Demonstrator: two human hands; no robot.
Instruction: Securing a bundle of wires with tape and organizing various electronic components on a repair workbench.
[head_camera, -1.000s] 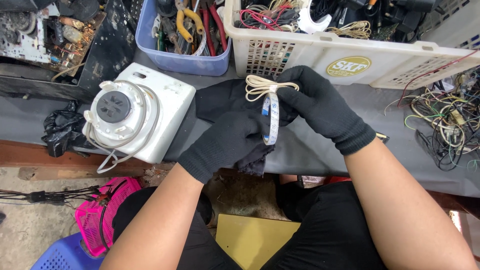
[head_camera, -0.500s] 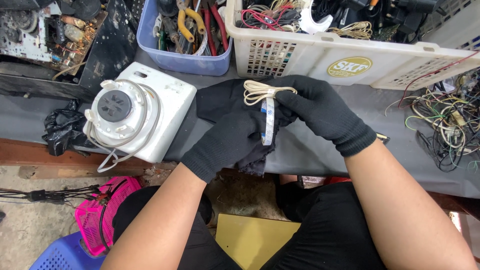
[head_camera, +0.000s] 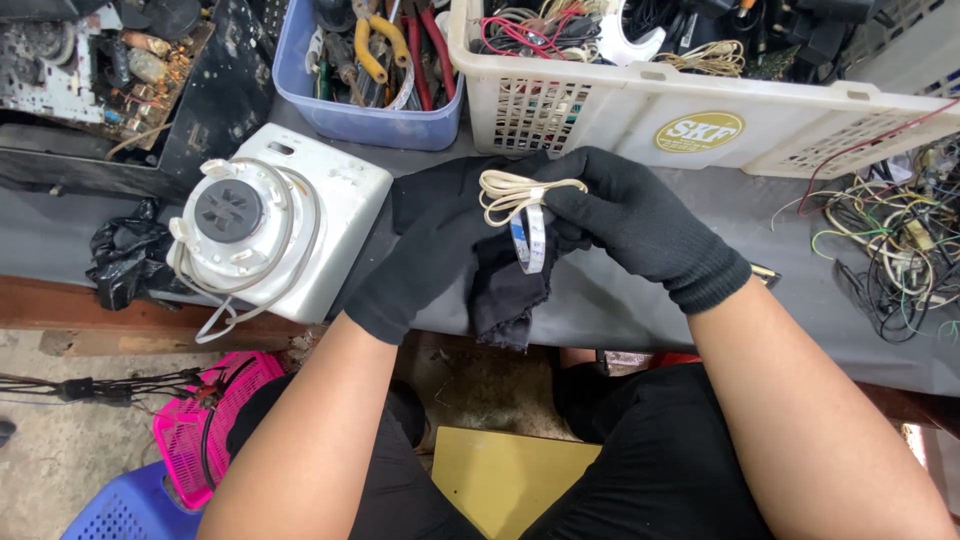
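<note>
— Barely shifted since the earlier look: the cord sits a touch flatter across the gloves, and the camera lies where it did.

— So where's that cord now?

— Pinched between both gloves, just above the bench edge. Right hand is closed on the cream loops from its side; a flat white ribbon hangs down from the bundle. Left hand is curled under it with a black cloth bunched in the palm.

— What could go wrong?

— My read: those loops look loose, so a slack pinch could let the coil spring apart. The ribbon could kink if the thumb presses it hard.

— And around the hands?

— Cloth droops past the bench edge; it could slip to the floor. Left of the left hand, the camera's strap dangles off the edge, easy to snag with an elbow. Beyond the hands, basket and blue tub stand close.

— Right of the right hand?

— Tangled wires; a dropped cord could get lost there.
</note>
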